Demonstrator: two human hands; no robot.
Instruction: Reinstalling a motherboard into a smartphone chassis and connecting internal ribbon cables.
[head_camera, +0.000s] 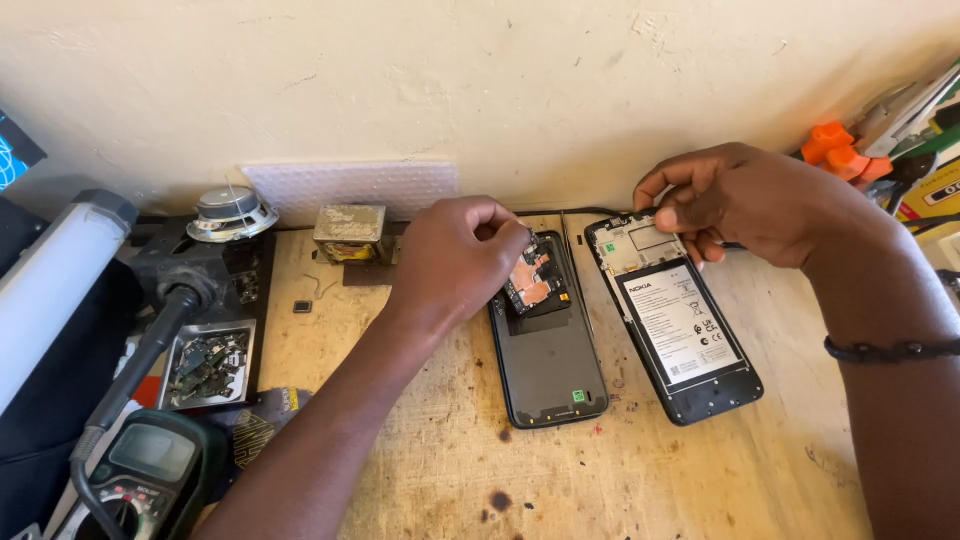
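Against a cream plaster wall, on a scarred wooden bench (430, 440), I watch two hands work over a dismantled phone. My view shows the left hand (455, 258) pinching a small circuit board (535, 283) with copper patches, held over the top of the dark back cover (548, 355). The right hand (745, 200), fingers curled together, rests at the upper edge of the opened phone body (680, 325) with its white battery, just beside the cover. Tweezers (577, 270) lie between them. A multimeter (145, 475) and parts tray (207, 362) sit far left.
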